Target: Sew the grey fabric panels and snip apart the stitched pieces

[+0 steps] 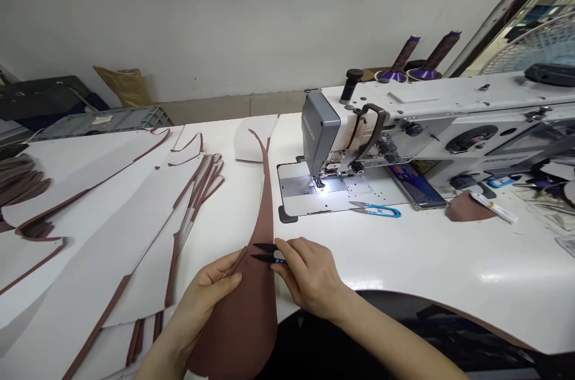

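Observation:
A long brown leather piece (263, 230) runs from the table's front edge up toward the sewing machine. My left hand (211, 284) pinches its left edge, fingers closed on it. My right hand (309, 275) grips small black thread snips (265, 253) with their blades open at that same edge, just right of my left fingers.
A white sewing machine (404, 122) stands at the right, its needle area lit. Blue-handled snips (377, 209) lie on the table in front of it. Stacks of white pieces with brown edging (112, 218) cover the table's left side. Thread cones (404, 62) stand behind the machine.

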